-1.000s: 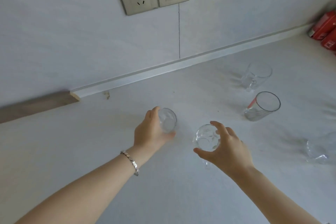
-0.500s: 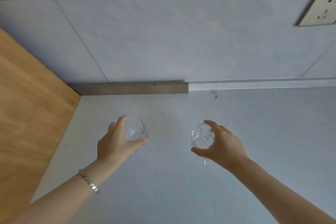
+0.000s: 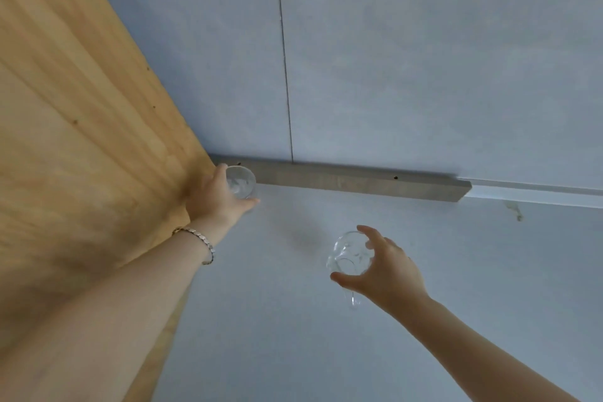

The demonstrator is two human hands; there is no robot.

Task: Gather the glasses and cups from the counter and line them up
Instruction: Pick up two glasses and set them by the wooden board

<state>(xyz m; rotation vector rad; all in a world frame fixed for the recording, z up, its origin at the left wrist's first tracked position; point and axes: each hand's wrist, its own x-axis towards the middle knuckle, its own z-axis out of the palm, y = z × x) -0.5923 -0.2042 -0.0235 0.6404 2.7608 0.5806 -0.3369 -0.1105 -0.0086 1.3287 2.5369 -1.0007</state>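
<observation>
My left hand point(image 3: 213, 197) grips a small clear glass point(image 3: 241, 182) in the far left corner of the white counter point(image 3: 326, 336), right beside the wooden side panel and the grey back strip. My right hand point(image 3: 385, 268) holds a second clear glass point(image 3: 347, 253) from its right side, above the counter's middle; a glass handle shows under the palm. I cannot tell whether either glass touches the counter. No other glasses or cups are in view.
A tall wooden panel point(image 3: 75, 140) walls off the left side. A grey strip point(image 3: 359, 181) runs along the foot of the pale tiled wall point(image 3: 424, 59). A small stain point(image 3: 517, 210) marks the counter's back edge at the right.
The view has swung further left, and the socket has left the frame. My left hand has carried its glass into the corner by the wooden panel. My right hand still holds its glass.
</observation>
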